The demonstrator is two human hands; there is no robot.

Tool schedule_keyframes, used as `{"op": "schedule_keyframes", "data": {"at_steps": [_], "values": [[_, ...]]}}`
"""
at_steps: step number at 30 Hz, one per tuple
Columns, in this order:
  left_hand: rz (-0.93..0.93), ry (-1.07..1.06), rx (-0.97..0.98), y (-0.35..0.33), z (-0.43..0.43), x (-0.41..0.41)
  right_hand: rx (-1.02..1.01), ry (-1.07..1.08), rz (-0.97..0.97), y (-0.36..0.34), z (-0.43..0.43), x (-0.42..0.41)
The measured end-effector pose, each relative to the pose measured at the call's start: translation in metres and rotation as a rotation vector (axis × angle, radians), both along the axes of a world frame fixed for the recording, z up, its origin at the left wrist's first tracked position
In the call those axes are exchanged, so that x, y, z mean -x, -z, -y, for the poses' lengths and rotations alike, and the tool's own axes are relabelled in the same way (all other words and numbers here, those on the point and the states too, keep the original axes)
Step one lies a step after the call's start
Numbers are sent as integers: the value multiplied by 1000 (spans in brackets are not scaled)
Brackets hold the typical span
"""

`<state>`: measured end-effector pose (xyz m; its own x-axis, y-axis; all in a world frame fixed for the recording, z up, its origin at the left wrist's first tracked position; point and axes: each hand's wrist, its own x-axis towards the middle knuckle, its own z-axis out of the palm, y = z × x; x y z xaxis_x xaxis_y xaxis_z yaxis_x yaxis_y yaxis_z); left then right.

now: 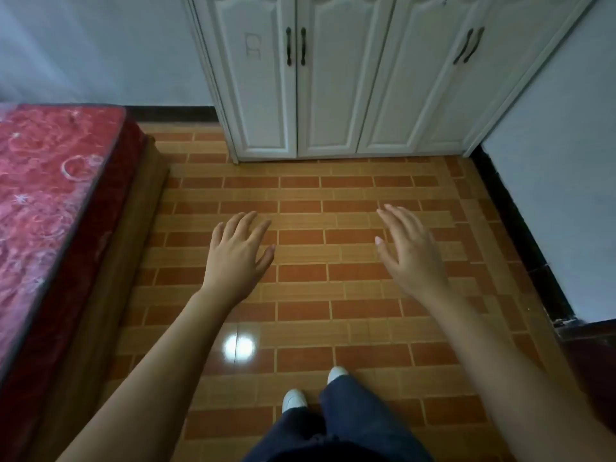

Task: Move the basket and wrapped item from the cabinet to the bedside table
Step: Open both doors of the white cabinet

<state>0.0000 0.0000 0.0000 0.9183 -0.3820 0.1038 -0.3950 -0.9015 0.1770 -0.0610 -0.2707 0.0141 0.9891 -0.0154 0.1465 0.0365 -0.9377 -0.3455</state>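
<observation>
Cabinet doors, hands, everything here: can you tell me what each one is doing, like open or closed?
Cabinet doors: all shut, dark handles untouched.
Left hand: open, palm down, fingers spread, holding nothing.
Right hand: open, palm down, holding nothing.
Bed: covered with a red patterned spread, nothing lying on the part that shows.
Floor: bare tiles with one bright spot of reflected light.
Basket and wrapped item: not in view.

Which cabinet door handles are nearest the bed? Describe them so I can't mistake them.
Start at the white cabinet against the far wall. Two pairs of dark vertical handles show on its closed doors. The left pair, on the side toward the red bed, appears straight and upright, whereas the right pair looks slanted.
</observation>
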Motion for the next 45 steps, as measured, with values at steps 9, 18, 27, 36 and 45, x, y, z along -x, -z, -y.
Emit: {"op": "schedule_keyframes", "data": {"at_steps": [9,18,27,36,45], "values": [[43,103,73,-5,30,-72,43,-29,106,-5,23,-68],[77,117,140,-22,93,-186,2,-90,169,-21,80,-191],[68,1,174,-25,132,-281,-25,-127,173,-32,131,-299],[64,-35,203,-18,140,-378,-49,-139,181,-26,140,-403],[44,-5,223,-20,140,-525,-55,-106,183,-28,131,-538]]}}
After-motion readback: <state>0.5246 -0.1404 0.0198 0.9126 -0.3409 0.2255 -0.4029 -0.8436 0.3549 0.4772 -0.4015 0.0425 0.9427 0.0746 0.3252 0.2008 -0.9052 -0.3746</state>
